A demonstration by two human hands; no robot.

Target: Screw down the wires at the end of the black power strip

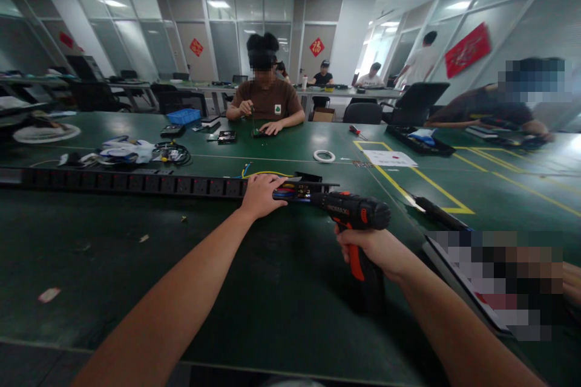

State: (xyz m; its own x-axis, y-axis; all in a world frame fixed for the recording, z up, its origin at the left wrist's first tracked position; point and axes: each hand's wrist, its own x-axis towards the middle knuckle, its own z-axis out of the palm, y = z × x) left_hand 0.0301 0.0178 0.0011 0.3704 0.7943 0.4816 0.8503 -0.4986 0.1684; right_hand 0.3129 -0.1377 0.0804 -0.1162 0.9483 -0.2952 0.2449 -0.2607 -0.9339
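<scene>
A long black power strip [136, 183] with a row of sockets lies across the green table. My left hand [262, 196] is wrapped over its right part, fingers on the strip's edge. Just right of that hand the strip is open, and coloured wires [285, 192] show inside. My right hand [367, 248] grips the handle of a black and orange power drill [356, 210]. The drill's nose points left at the strip's open end; its exact contact point is too small to tell. Yellow and blue wires [263, 173] stick up behind the strip.
A roll of white tape [324, 156], a screwdriver [357, 131], a paper sheet [390, 158] and a black tray [420, 140] lie beyond. A black tool [438, 211] is at the right. Cables [172, 152] and a blue basket [184, 116] are at the left. A person [267, 100] works opposite.
</scene>
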